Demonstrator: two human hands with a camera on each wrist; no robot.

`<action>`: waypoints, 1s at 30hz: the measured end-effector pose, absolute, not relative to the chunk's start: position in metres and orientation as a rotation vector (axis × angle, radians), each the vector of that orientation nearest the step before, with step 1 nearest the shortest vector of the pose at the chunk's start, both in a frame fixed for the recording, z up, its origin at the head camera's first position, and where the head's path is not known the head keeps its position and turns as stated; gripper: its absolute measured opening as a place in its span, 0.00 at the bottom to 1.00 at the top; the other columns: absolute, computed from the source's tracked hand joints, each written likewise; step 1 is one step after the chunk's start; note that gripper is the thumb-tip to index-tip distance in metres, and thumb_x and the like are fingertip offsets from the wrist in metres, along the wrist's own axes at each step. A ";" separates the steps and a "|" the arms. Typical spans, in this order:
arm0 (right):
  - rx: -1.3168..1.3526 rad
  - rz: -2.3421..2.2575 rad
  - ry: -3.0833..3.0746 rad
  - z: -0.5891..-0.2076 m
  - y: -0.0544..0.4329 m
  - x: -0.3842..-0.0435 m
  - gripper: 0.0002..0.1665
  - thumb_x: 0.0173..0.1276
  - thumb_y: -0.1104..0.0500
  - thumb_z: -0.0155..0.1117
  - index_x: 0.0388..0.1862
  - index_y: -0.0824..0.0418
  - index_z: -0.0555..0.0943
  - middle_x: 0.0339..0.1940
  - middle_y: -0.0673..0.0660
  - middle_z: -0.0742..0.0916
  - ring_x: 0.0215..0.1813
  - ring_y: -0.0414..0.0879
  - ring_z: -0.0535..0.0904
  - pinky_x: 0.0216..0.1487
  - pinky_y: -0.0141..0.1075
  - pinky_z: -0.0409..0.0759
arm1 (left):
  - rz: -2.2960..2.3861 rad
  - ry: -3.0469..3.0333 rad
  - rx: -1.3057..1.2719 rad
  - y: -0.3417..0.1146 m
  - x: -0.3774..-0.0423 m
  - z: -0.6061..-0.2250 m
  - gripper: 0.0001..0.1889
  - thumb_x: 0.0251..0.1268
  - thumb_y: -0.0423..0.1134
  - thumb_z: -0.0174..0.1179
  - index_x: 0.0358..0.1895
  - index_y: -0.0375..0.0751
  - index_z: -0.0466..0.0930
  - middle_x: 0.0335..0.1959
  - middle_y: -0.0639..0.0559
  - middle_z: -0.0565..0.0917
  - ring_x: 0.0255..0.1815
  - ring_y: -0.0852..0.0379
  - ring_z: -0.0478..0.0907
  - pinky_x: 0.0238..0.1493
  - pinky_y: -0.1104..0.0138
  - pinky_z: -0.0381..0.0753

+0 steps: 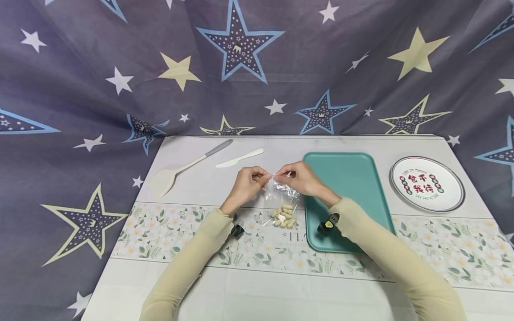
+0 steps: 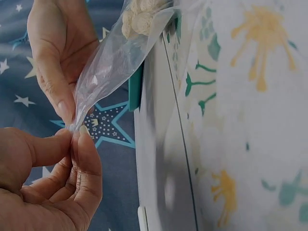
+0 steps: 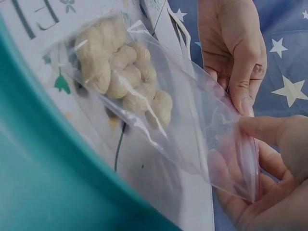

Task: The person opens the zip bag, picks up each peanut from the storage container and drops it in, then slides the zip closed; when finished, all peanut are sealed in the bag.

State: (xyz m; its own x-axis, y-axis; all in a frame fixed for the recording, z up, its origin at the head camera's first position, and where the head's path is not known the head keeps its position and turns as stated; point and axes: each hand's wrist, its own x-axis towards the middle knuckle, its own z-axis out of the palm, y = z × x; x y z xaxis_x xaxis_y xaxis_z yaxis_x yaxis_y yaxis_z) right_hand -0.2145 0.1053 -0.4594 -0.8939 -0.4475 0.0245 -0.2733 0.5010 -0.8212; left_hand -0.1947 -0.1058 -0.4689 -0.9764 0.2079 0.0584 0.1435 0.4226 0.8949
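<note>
A clear zip bag hangs by its top edge between both hands, with several unshelled peanuts gathered at its bottom. My left hand pinches the bag's top edge between thumb and forefinger. Close beside it, my right hand pinches the same edge. In the left wrist view the fingertips of the left hand and right hand nearly meet at the bag's mouth. A reddish strip shows along the bag's top edge in the right wrist view.
A teal tray lies under the right forearm. Right of it sits a white plate with red characters. At the back left are a ladle with a grey-tipped handle and a white plastic knife. A star-patterned cloth hangs behind the table.
</note>
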 end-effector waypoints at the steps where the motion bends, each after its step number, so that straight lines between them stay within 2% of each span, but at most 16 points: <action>1: -0.616 -1.344 2.545 -0.460 0.105 -0.215 0.10 0.73 0.56 0.70 0.45 0.60 0.91 0.43 0.59 0.93 0.39 0.46 0.83 0.44 0.33 0.80 | 1.625 2.599 0.317 -0.106 -0.195 -0.469 0.09 0.73 0.36 0.65 0.41 0.31 0.88 0.30 0.33 0.88 0.27 0.45 0.86 0.24 0.75 0.75; 6: -0.594 -1.354 2.502 -0.461 0.102 -0.219 0.12 0.73 0.55 0.70 0.47 0.61 0.91 0.45 0.59 0.93 0.42 0.46 0.82 0.46 0.32 0.78 | 1.629 2.601 0.306 -0.105 -0.196 -0.470 0.09 0.73 0.35 0.66 0.41 0.30 0.88 0.32 0.31 0.88 0.26 0.46 0.86 0.24 0.76 0.76; 14: -0.559 -1.375 2.472 -0.459 0.100 -0.218 0.12 0.73 0.54 0.69 0.45 0.61 0.91 0.44 0.59 0.92 0.41 0.47 0.81 0.46 0.34 0.77 | 1.629 2.635 0.309 -0.103 -0.198 -0.474 0.08 0.72 0.34 0.65 0.38 0.31 0.87 0.28 0.39 0.87 0.22 0.61 0.80 0.23 0.74 0.78; 26: -0.496 -1.413 2.462 -0.460 0.099 -0.216 0.11 0.72 0.55 0.71 0.44 0.61 0.91 0.43 0.60 0.92 0.37 0.45 0.80 0.42 0.34 0.78 | 1.602 2.660 0.333 -0.100 -0.196 -0.473 0.08 0.73 0.34 0.65 0.40 0.31 0.87 0.31 0.36 0.88 0.23 0.60 0.80 0.25 0.74 0.81; 30: -0.465 -1.437 2.463 -0.461 0.100 -0.216 0.10 0.71 0.56 0.72 0.43 0.61 0.92 0.40 0.59 0.93 0.34 0.43 0.79 0.37 0.31 0.76 | 1.583 2.702 0.350 -0.100 -0.195 -0.473 0.07 0.73 0.34 0.65 0.39 0.31 0.87 0.30 0.36 0.88 0.21 0.63 0.79 0.24 0.74 0.79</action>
State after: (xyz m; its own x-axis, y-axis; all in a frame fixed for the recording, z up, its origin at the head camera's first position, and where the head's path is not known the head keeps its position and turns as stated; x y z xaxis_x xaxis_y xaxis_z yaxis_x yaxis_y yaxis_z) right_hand -0.2162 0.0995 -0.4611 -0.9173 -0.3943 -0.0558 -0.1455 0.4622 -0.8748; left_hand -0.1954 -0.1000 -0.4729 -0.9752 0.1857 0.1200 0.1955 0.4704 0.8605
